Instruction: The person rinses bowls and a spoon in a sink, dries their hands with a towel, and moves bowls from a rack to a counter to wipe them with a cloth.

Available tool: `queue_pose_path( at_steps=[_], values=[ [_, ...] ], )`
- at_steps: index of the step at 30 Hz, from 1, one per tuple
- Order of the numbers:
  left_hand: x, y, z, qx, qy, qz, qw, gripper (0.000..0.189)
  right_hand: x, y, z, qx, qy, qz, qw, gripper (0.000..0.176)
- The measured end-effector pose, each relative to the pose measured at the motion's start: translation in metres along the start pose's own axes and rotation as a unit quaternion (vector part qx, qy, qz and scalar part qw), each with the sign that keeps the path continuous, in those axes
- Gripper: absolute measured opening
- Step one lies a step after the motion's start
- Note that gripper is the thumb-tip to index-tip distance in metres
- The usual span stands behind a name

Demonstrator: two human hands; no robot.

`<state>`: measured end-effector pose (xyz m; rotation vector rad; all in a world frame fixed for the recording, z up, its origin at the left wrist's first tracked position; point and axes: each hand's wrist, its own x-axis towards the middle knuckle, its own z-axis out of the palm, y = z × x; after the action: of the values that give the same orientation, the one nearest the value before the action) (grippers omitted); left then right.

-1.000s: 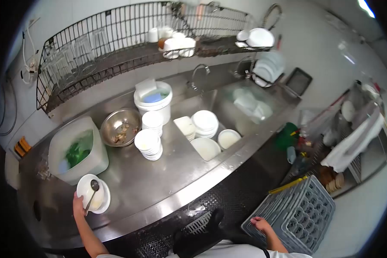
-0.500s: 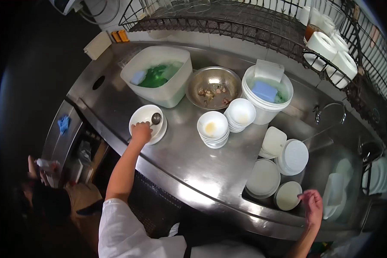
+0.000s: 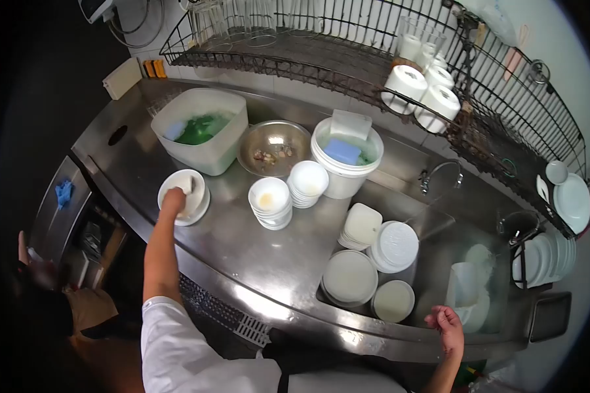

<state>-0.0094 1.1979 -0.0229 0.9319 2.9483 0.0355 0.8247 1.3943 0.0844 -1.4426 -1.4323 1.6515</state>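
My left hand (image 3: 173,200) reaches down into a white bowl (image 3: 167,181) that stands on another white dish on the steel counter. Its fingers are closed round a spoon (image 3: 189,185), whose pale-looking end points up inside the bowl; most of it is hidden. Over the front edge of the sink hangs my right hand (image 3: 446,322), its fingers loosely bent and apart with nothing in them. Nearest to it are a round tub (image 3: 393,302) and a translucent container (image 3: 464,288) in the sink.
Two stacks of small white bowls (image 3: 271,204) stand mid-counter. Behind are a tub of green suds (image 3: 226,154), a steel basin with scraps (image 3: 250,147) and a white bucket (image 3: 342,180). A wire rack (image 3: 295,59) overhangs the back. Another person (image 3: 92,311) is at lower left.
The view has swung to the right. My left hand has gone deeper into the bowl and the spoon has turned. My right hand has lowered away from the round tub.
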Motion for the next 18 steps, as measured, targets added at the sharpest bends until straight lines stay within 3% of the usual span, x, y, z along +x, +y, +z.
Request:
queue_pose_path(
  at_steps=[2,4,5,6,9,11,12,13,14,16,17,18],
  values=[
    [-0.009,-0.008,-0.012,-0.036,0.124,0.037,0.991,0.024,-0.017,0.003,-0.009,0.026,0.028,-0.009,0.999,0.034],
    [-0.037,0.007,-0.049,-0.088,0.173,0.036,0.98,0.025,-0.033,0.015,-0.012,0.045,0.059,-0.022,0.997,0.033],
    [-0.035,0.003,-0.042,-0.199,0.195,0.025,0.96,0.026,-0.04,0.021,-0.007,0.044,0.084,-0.021,0.995,0.032],
    [-0.049,0.019,-0.05,-0.359,0.14,0.031,0.922,0.025,-0.043,0.028,-0.003,0.026,0.084,-0.033,0.996,0.031],
    [-0.143,0.097,-0.102,-0.697,-0.026,0.024,0.716,0.019,-0.029,0.039,0.002,-0.078,0.087,-0.017,0.993,0.031],
    [-0.193,0.145,-0.089,-0.784,-0.098,0.072,0.609,0.012,0.005,0.029,0.01,-0.062,0.047,-0.053,0.996,0.031],
    [-0.211,0.169,-0.068,-0.803,-0.13,0.109,0.571,0.009,0.035,0.026,0.016,-0.087,0.053,-0.119,0.988,0.031],
    [-0.242,0.206,-0.067,-0.835,-0.172,0.09,0.514,0.01,0.06,0.006,0.032,-0.079,0.072,-0.155,0.982,0.025],
    [-0.261,0.236,-0.049,-0.838,-0.224,0.149,0.475,0.01,0.098,-0.001,0.036,-0.099,0.071,-0.176,0.977,0.029],
    [-0.298,0.288,-0.018,-0.859,-0.314,0.115,0.389,0.013,0.169,-0.028,0.059,-0.265,0.149,-0.286,0.909,0.043],
    [-0.32,0.312,-0.026,-0.864,-0.342,0.066,0.363,0.017,0.201,-0.044,0.067,-0.297,0.148,-0.305,0.893,0.056],
    [-0.335,0.329,-0.023,-0.852,-0.349,0.056,0.386,0.017,0.238,-0.042,0.072,-0.31,0.184,-0.332,0.872,0.057]
  ],
)
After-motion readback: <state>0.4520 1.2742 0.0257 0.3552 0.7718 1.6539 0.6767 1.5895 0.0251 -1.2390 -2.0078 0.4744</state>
